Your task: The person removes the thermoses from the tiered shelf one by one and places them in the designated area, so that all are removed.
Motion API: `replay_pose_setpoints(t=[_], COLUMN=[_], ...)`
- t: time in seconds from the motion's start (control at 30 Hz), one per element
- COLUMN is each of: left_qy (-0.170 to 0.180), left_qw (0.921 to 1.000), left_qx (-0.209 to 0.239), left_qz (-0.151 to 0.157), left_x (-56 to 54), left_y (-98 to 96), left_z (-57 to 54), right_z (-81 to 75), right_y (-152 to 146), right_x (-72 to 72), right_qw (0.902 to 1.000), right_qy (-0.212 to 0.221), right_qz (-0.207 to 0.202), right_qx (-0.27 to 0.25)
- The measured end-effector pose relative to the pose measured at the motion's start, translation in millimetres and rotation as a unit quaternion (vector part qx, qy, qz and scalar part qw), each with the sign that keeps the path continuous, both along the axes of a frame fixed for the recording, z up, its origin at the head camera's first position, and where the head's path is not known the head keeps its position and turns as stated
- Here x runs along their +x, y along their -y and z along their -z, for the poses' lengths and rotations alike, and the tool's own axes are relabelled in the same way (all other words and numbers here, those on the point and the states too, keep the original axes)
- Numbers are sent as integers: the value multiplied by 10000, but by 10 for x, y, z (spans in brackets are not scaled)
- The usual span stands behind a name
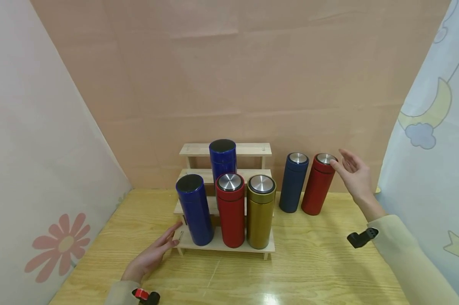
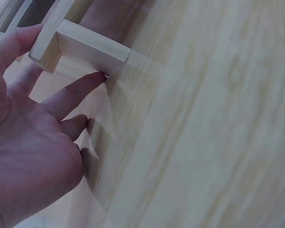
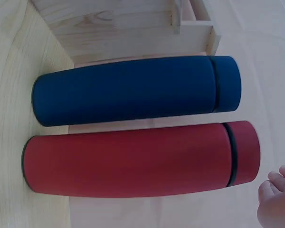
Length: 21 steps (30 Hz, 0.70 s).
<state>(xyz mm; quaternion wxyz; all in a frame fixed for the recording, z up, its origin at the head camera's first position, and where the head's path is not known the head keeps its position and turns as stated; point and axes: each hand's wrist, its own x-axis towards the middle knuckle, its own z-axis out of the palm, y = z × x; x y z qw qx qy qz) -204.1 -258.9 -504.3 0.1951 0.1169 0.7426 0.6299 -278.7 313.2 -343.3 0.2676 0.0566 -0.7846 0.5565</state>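
In the head view my left hand (image 1: pixel 153 256) rests at the left end of a stepped wooden stand (image 1: pixel 225 149), fingers extended. The left wrist view has fingertips touching the stand's end (image 2: pixel 92 45). On the stand's lowest step stand a blue thermos flask (image 1: pixel 196 216), a red flask (image 1: pixel 231 216) and a gold flask (image 1: pixel 260 222); another blue flask (image 1: pixel 223 159) rises behind them. My right hand (image 1: pixel 355 178) hovers beside the silver-topped lid of a second red flask (image 1: pixel 317 190), fingers loosely bent. In the right wrist view a gap separates this hand (image 3: pixel 278 199) from that flask (image 3: pixel 133 159).
A dark blue flask (image 1: pixel 293 182) stands upright on the wooden table (image 1: pixel 309 262), between the stand and the right-hand red flask. A tan cloth backdrop (image 1: pixel 252 84) hangs behind. Patterned cloths border the left (image 1: pixel 42 169) and right (image 1: pixel 435 169) sides.
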Motion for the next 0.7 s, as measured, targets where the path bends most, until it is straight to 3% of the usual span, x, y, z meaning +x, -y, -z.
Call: replay_pose_setpoints(t=[0.3,0.43,0.7], left_qy=[0,17,8], left_qw=[10000,10000,10000], left_qx=[2,4,-22], left_qz=[23,5,-36], left_x=[13,11,-2], left_y=[-9,-8,-7], left_z=[-19,-16,-2], right_z=[-98,-121,-84], right_y=[125,211,436], right_x=[93,132,134], right_qw=[9974,9951,9843], right_qy=[-23,2,-341], right_qz=[-674,-985,-1727], right_qx=[-265,-119,-128])
